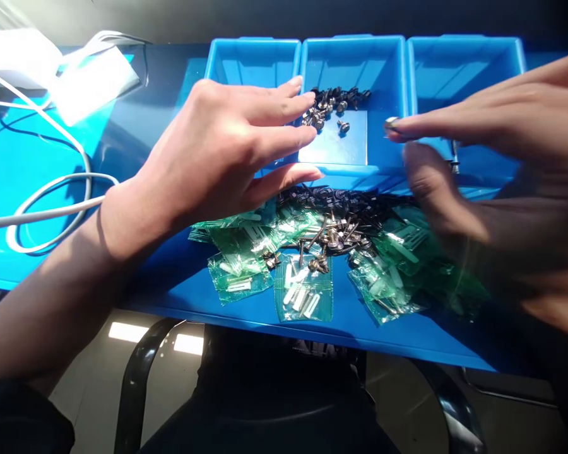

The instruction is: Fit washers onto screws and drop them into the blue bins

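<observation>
Right hand [497, 189] grip pinches a small screw [390, 123]; left hand [218, 151] hovers spread, holding nothing.

Small round-headed metal screw [390, 123], shiny, pinched at the fingertips of the right hand [492, 170]; only the head shows, shank hidden. It sits over the right edge of the middle blue bin [383, 69], near the wall shared with the right bin [468, 69]. Middle bin holds a cluster of dark screws [331, 104] at its back left, one lying apart toward the front. Right bin holds one long screw [454, 156], roughly upright in view, partly hidden by the hand. Loose mixed pile of screws and black parts [341, 217] lies on the desk [180, 284] just in front of the bins, on and among green plastic bags [303, 293] of white plugs. Left hand [227, 151] is spread flat, hovering above the pile's left side, holding nothing.
</observation>
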Available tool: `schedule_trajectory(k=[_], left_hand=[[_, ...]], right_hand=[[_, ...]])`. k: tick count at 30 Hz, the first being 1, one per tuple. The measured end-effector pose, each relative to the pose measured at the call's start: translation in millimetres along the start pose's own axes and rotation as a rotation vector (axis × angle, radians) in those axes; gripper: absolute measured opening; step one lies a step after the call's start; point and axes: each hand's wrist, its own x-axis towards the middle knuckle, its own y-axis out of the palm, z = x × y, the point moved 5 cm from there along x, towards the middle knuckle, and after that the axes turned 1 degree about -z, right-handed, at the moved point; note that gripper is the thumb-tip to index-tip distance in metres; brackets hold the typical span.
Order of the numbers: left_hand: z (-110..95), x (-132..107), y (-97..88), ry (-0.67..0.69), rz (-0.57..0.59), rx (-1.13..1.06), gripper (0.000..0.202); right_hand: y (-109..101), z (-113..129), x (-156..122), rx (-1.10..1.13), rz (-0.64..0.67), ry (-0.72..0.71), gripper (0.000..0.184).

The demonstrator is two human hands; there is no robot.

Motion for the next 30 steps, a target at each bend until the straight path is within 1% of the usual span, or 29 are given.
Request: schedule_trajectory(k=[2, 4, 6, 7, 9, 11, 12, 14, 17, 22, 25, 27, 28, 30], left_hand=[[-1.6, -0.3, -0.6, 0.02, -0.02, -0.012, 0.054], [-1.9, -1.0, -1.0, 0.032, -0.037, -0.027, 0.055], [-0.8, -2.6, -0.8, 0.046, -0.06, -0.04, 0.055], [0.0, -3.7, -0.7, 0.063, -0.083, -0.035, 0.052], [-0.1, -6.6, -1.0, 0.149, -0.161, -0.011, 0.043], [-0.7, -9.5, -0.3, 0.247, -0.233, 0.021, 0.039], [-0.5, -10.2, 0.7, 0.278, -0.25, 0.034, 0.039], [-0.1, -10.4, 2.1, 0.305, -0.268, 0.044, 0.041], [-0.5, -9.5, 1.8, 0.3, -0.28, 0.063, 0.04], [-1.4, -11.8, -1.8, 0.315, -0.338, 0.067, 0.026], [-1.7, -12.9, -2.7, 0.318, -0.367, 0.042, 0.026], [-4.1, -12.3, -2.8, 0.328, -0.373, 0.038, 0.023], [-5.6, -11.7, -2.9, 0.332, -0.373, 0.042, 0.023], [-8.3, -10.4, -3.4, 0.322, -0.371, 0.058, 0.024]], right_hand=[[3.0, -0.4, 2.6, -0.066, 0.075, -0.078, 0.049], [0.5, -4.4, 4.4, -0.086, 0.12, -0.096, 0.055], [-5.0, -8.8, 5.3, -0.089, 0.151, -0.067, 0.05], [-7.4, -9.2, 5.3, -0.089, 0.172, -0.058, 0.044], [-10.2, -5.9, 4.7, -0.081, 0.229, -0.041, 0.031], [-9.7, 0.6, 3.4, -0.074, 0.305, -0.013, 0.025], [-9.6, 4.4, 3.0, -0.078, 0.323, -0.007, 0.024], [-9.9, 10.3, 2.5, -0.081, 0.335, 0.018, 0.027], [-10.7, 15.4, 2.5, -0.085, 0.343, 0.029, 0.028], [-11.0, 17.5, 3.4, -0.08, 0.399, 0.031, 0.026], [-11.2, 19.9, 5.2, -0.131, 0.385, -0.012, 0.026], [-13.0, 24.4, 7.1, -0.18, 0.323, -0.084, 0.034], [-12.5, 27.9, 7.2, -0.179, 0.314, -0.134, 0.039], [-10.6, 33.5, 6.6, -0.069, 0.308, -0.181, 0.046]])
